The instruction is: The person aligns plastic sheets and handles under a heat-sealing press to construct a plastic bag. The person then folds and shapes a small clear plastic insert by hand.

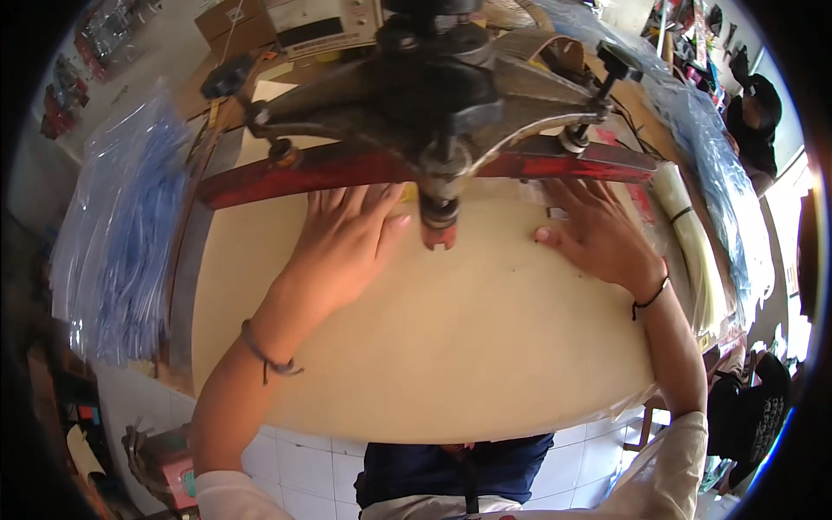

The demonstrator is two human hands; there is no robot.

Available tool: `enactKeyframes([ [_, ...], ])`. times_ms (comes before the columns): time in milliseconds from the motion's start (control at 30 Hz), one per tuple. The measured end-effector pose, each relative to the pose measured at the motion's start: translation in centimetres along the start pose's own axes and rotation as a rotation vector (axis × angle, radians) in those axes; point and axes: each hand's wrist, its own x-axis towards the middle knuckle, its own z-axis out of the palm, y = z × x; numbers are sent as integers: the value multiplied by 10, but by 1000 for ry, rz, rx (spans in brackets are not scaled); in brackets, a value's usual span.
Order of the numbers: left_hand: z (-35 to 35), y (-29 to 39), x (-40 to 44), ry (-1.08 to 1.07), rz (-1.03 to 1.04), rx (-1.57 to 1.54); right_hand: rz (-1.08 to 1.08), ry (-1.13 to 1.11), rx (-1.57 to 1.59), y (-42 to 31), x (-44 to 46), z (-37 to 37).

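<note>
A large cream sheet [433,347] lies across the work surface beneath a dark metal press frame [381,108] with a long red bar [347,170]. My left hand [351,238] rests flat on the sheet, fingers spread, its fingertips reaching under or against the bar. On the right, my right hand [602,230] also lies palm down with spread fingers, the tips at the bar and the thumb pointing inward. Between the hands, a notched red fitting [439,236] hangs from the frame over the sheet. Neither hand grasps anything.
Clear bluish plastic strips [121,234] are piled at the left. A tied bundle of pale strips [689,234] lies at the right, beside blue plastic film [724,182]. Behind the press are cardboard [234,28] and a white box [325,26]. People are partly visible at far right.
</note>
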Motion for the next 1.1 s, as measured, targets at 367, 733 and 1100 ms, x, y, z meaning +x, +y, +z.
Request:
enactKeyframes([
  [367, 8, 14, -3, 39, 137, -50, -112, 98, 13, -18, -12, -6],
  [733, 3, 30, -4, -11, 53, 15, -98, 50, 181, -12, -6, -5],
  [1100, 5, 30, -6, -24, 45, 12, -43, 11, 137, -17, -17, -21],
])
